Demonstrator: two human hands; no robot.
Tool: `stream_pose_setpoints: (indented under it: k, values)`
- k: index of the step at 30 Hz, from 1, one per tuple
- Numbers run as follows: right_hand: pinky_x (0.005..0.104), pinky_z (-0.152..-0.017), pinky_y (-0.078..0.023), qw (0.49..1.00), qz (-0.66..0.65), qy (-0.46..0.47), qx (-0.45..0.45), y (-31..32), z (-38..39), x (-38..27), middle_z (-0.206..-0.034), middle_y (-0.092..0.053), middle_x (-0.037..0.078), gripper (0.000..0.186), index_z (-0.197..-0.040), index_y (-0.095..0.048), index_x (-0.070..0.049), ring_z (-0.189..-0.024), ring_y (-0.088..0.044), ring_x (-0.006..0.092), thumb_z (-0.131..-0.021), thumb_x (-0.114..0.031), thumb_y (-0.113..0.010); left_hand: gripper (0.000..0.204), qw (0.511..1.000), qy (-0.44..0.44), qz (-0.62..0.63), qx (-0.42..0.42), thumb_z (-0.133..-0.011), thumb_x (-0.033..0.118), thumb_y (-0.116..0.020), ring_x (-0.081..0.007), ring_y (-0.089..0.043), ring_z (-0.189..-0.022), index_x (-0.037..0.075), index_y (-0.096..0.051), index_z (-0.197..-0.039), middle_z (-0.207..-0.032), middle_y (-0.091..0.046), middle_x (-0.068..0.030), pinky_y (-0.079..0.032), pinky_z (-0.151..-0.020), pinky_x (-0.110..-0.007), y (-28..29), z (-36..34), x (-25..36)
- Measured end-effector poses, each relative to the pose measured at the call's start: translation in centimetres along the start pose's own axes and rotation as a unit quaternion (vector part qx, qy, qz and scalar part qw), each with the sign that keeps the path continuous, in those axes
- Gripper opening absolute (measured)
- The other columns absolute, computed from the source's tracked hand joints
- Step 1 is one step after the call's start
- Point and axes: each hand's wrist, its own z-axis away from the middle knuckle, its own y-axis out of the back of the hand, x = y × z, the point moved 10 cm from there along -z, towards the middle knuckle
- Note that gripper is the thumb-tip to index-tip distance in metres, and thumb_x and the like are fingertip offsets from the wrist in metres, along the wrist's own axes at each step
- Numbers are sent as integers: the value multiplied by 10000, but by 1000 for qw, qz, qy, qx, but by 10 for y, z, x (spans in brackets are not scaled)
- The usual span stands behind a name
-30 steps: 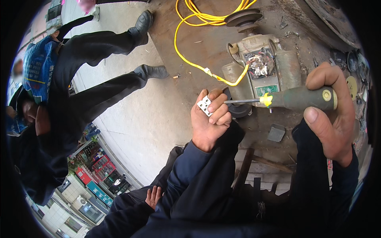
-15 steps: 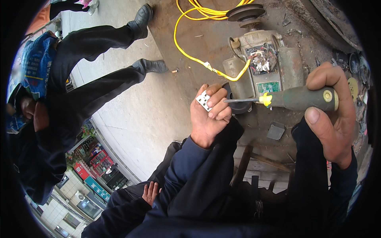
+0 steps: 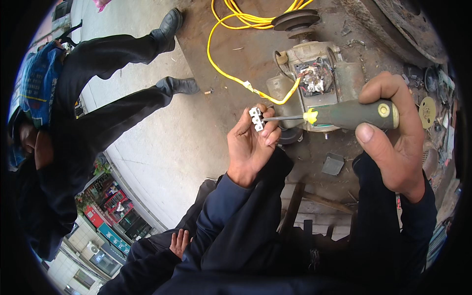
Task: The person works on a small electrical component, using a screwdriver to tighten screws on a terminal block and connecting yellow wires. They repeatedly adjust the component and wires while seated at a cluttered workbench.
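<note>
My left hand [image 3: 250, 147] pinches a small white terminal block [image 3: 256, 119] between thumb and fingers. In my right hand [image 3: 398, 142] is a screwdriver [image 3: 351, 116] with a dark green handle and a yellow collar, held level and pointing left. Its blade tip reaches the terminal block; whether it sits in a screw I cannot tell. Just beyond my hands is a worn electric motor [image 3: 351, 73] with an open wiring box [image 3: 314, 81]. A yellow cable [image 3: 221, 69] runs into that box.
At the motor's far end is a pulley [image 3: 295, 19]. A grey flat piece [image 3: 333, 163] lies on the ground, with scrap parts [image 3: 427, 110] at right. On the left stands a person in dark trousers [image 3: 118, 108]. Another person's hand [image 3: 181, 243] rests at lower left.
The terminal block has turned in my left hand, and those fingers have loosened and spread somewhat. My right hand has brought the screwdriver left, its tip now at the block. The view has shifted slightly.
</note>
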Motion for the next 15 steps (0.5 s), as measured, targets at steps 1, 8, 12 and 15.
stream_pose_setpoints:
  k: [1,8,12,15]
  values:
    - [285,-866,-376,1000,7,12,-5,-2,-1,-1,-1058,-472,63,344,-1168,-524,-21,-938,-446,135,-872,-151,-643,334,1000,-5,-13,1,-1124,321,-456,-181,-452,-754,14,-580,-1171,-986,-520,-88,-378,-651,-320,0,0,0]
    - [287,-849,-380,999,22,44,12,-3,-6,-3,-1034,-478,63,322,-1142,-536,-16,-913,-451,139,-871,-146,-651,346,995,-32,-97,-17,-1137,343,-440,-171,-464,-780,24,-564,-1190,-984,-515,-74,-393,-663,-317,-3,-1,4]
    - [285,-841,-384,999,22,42,9,-4,-7,-3,-1033,-476,62,313,-1142,-536,-15,-911,-454,136,-882,-151,-647,338,994,-33,-105,-17,-1135,344,-447,-168,-467,-790,31,-561,-1196,-985,-512,-69,-398,-669,-317,-2,-2,4]
    - [284,-837,-387,999,26,44,7,-4,-8,-3,-1037,-474,61,309,-1144,-535,-16,-912,-454,134,-891,-157,-644,333,994,-32,-107,-15,-1133,343,-452,-168,-468,-790,35,-560,-1200,-995,-517,-68,-400,-670,-316,-1,-2,4]
